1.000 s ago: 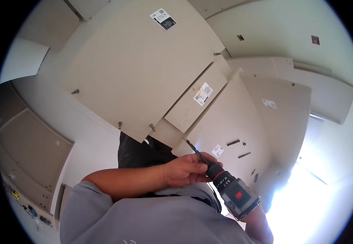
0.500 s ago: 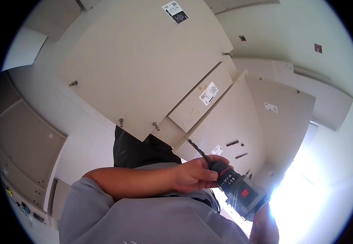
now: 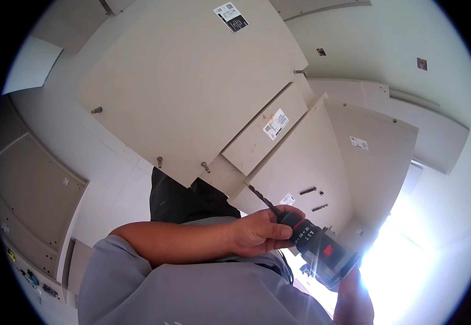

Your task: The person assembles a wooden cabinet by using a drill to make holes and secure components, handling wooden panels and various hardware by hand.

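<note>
A dark cordless drill with a red patch is held in front of my grey shirt. My left hand is wrapped round its chuck, the thumb lying across the front. From the chuck a long twist drill bit points up and left, its tip seen against the corner of a beige panel. My right hand is at the back end of the drill, by the grip; its fingers are mostly hidden behind the tool and blurred by glare.
A large beige board with metal connector pins along its edges lies ahead. Right of it stands an open beige carcass with loose drill bits inside. More panels lean at the left, near small tools. Bright light enters lower right.
The view has shifted very slightly, so the boards sit a little further left. Both hands keep their hold on the drill, and the marks on its collar appear slightly turned.
</note>
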A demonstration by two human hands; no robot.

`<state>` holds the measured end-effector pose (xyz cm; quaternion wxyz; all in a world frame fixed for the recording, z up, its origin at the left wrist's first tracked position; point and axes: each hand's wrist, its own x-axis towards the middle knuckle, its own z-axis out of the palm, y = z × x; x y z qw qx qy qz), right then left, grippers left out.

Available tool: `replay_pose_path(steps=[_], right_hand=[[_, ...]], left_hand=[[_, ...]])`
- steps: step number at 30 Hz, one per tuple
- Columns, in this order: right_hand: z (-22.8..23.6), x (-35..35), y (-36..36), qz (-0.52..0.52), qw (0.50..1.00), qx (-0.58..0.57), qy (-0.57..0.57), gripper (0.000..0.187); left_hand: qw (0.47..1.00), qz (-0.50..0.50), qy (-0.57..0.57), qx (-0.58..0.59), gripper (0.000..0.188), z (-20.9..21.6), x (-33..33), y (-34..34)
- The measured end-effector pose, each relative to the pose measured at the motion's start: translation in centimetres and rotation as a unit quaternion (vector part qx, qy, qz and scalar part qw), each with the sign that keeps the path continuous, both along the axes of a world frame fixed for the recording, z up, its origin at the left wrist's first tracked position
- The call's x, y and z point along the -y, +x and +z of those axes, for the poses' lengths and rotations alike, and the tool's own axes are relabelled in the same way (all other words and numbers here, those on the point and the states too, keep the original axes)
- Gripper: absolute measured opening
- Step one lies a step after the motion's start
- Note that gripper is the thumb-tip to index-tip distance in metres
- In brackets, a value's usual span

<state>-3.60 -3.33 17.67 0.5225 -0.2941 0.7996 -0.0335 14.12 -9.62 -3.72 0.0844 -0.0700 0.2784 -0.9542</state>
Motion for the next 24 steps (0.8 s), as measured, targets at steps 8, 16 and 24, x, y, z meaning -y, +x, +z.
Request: replay_pose_path(steps=[8, 16, 24], right_hand=[[0.4, 3.4, 1.2, 0.187, 0.981, 0.003, -0.044, 0.059], [0.6, 4.0, 1.4, 0.217, 0.976, -0.024, -0.029, 0.058], [0.2, 2.5, 0.4, 0.189, 0.981, 0.0, -0.049, 0.048]], left_hand=[[1.0, 0.005, -0.004, 0.006, 0.055, -0.2, -0.2, -0.2], [1.0, -0.004, -0.006, 0.016, 0.059, -0.4, -0.3, -0.3], [1.0, -0.008, -0.013, 0.026, 0.057, -0.5, -0.4, -0.6]])
